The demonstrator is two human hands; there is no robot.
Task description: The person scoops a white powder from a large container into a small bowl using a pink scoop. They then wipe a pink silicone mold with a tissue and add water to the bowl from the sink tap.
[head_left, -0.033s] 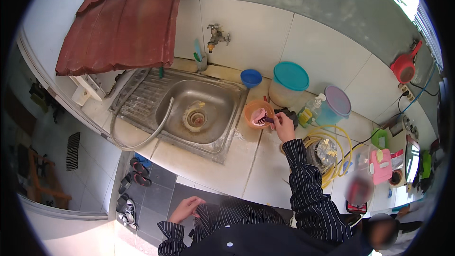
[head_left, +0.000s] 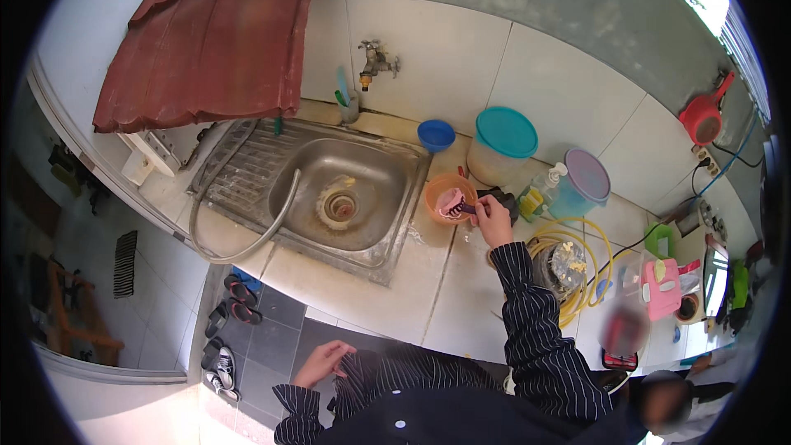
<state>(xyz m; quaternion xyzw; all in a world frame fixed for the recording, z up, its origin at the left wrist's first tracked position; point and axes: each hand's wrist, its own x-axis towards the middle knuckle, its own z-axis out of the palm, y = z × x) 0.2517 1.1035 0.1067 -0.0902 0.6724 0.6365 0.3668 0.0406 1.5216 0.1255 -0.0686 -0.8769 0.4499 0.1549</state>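
My right hand (head_left: 493,218) reaches over the tiled counter and grips the purple handle of a pink brush-like tool (head_left: 451,202). The tool's head lies inside a small orange bowl (head_left: 432,189) standing just right of the steel sink (head_left: 387,169). A black object (head_left: 501,196) sits right behind the hand. My left hand (head_left: 323,363) hangs low by my striped clothing, above the dark floor tiles, fingers loosely apart and holding nothing.
A tap (head_left: 375,62) is on the tiled wall, and a grey hose (head_left: 247,235) loops over the sink's edge. A blue bowl (head_left: 435,134), teal-lidded tub (head_left: 503,144), purple-lidded tub (head_left: 581,181) and yellow hose coil (head_left: 581,268) crowd the counter. Sandals (head_left: 235,297) lie on the floor.
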